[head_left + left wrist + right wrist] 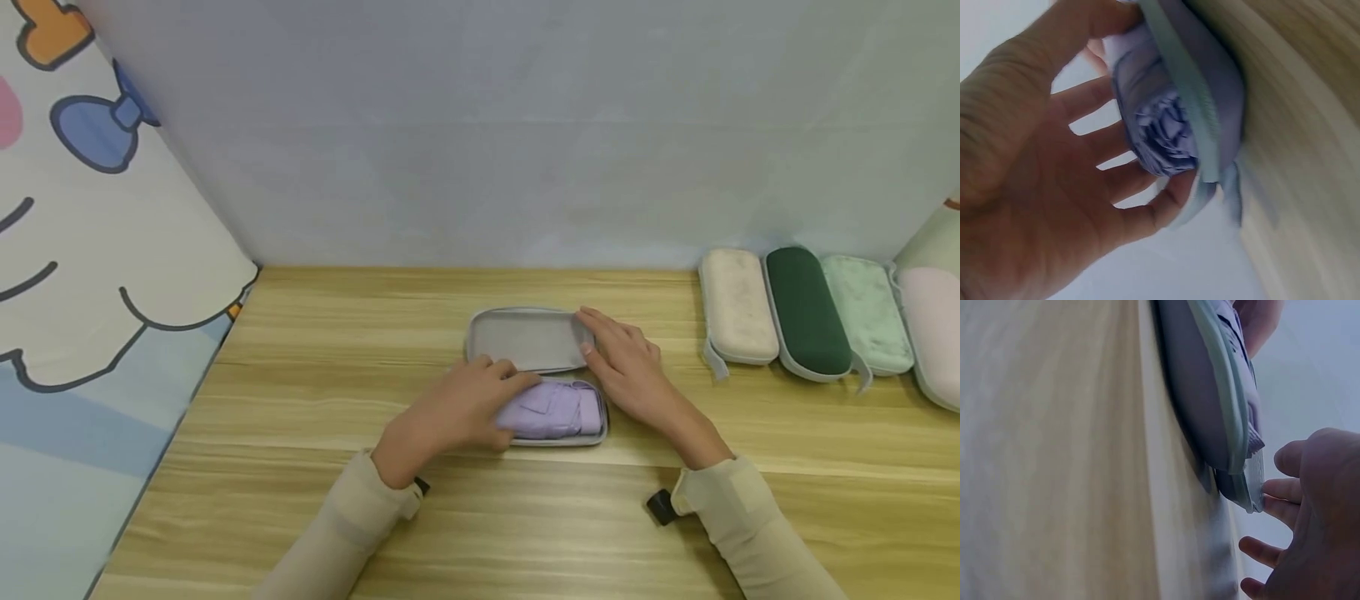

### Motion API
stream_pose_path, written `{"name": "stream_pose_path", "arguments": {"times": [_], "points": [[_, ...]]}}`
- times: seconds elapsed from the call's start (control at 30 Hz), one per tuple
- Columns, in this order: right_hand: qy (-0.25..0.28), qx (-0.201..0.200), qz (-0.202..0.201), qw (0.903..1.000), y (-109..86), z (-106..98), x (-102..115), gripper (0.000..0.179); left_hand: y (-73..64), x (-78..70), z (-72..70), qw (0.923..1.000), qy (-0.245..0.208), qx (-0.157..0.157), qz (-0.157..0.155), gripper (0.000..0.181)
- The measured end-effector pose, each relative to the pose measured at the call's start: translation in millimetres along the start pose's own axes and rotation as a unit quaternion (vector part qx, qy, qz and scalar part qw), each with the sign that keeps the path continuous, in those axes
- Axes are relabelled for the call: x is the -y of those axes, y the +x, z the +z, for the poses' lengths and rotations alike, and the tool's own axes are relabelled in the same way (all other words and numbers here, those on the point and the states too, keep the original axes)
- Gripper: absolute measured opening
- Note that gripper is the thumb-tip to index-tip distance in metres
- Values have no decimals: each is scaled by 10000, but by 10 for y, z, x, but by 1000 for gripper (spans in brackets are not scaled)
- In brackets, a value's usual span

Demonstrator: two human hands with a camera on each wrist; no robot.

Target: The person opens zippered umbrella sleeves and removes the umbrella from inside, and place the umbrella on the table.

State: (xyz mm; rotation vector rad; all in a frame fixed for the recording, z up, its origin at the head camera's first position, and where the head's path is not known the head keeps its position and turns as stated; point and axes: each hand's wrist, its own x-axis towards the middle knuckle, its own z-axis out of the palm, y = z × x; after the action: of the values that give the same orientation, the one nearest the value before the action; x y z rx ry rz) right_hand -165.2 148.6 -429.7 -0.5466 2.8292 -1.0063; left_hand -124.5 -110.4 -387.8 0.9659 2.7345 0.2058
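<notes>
A zip case (561, 442) lies unfolded on the table, its grey-lined lid (525, 340) on the far side. In the near half sits a folded purple umbrella (553, 410), bundled with its gathered fabric showing at the left end (1166, 134). My left hand (459, 408) grips the umbrella's left end, thumb on the near side and fingers on the far side. At the lid's right end, my right hand (630, 367) touches the rim with extended fingers; in the right wrist view those fingers (1282, 487) are spread and the thumb stands apart from them.
At the right of the wooden table (322, 400) stands a row of closed cases: cream (741, 304), dark green (806, 312), mint (866, 312) and pink (933, 325). A pale curtain (480, 167) hangs behind, and a cartoon-printed cloth (135, 250) borders the left.
</notes>
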Motion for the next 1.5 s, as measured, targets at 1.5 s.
{"name": "stream_pose_path", "arguments": {"times": [1.5], "points": [[83,259,-325,9991,-33,61,37,53,-636,629,-586,9774,-1477,-1264,-824,77]]}}
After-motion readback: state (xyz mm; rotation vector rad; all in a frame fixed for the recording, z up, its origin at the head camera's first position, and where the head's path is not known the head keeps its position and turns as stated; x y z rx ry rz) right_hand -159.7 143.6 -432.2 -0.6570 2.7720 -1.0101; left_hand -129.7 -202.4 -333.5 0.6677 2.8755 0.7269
